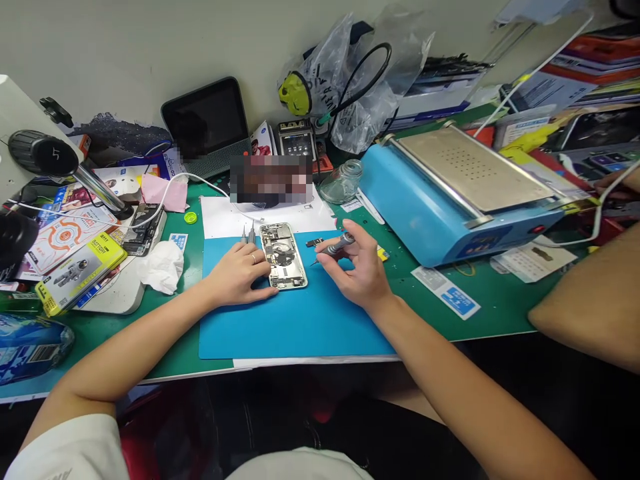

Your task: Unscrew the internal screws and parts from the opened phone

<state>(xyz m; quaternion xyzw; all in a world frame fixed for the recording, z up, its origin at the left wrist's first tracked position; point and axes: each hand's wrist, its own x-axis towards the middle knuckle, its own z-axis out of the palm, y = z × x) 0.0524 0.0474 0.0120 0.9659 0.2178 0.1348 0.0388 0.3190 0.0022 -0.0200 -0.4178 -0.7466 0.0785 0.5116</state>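
Note:
An opened phone (286, 257) lies on the blue mat (300, 327) with its inner parts exposed. My left hand (243, 273) holds it at the left side, fingers curled against the edge and thumb at the lower corner. To the right of the phone, my right hand (357, 267) is closed around a grey screwdriver (340, 245), thin tip angled down to the left, apart from the phone. Just behind this hand lies a small dark part (315, 242). Slim pointed tools (251, 235) stand out beyond my left fingers, partly hidden.
A blue machine with a perforated metal plate (453, 163) stands at the right, near another person's arm (595, 293). A glass jar (343, 181) and a dark screen (206, 120) are at the back. Boxes, a yellow battery pack (83, 273) and crumpled tissue (164, 267) crowd the left.

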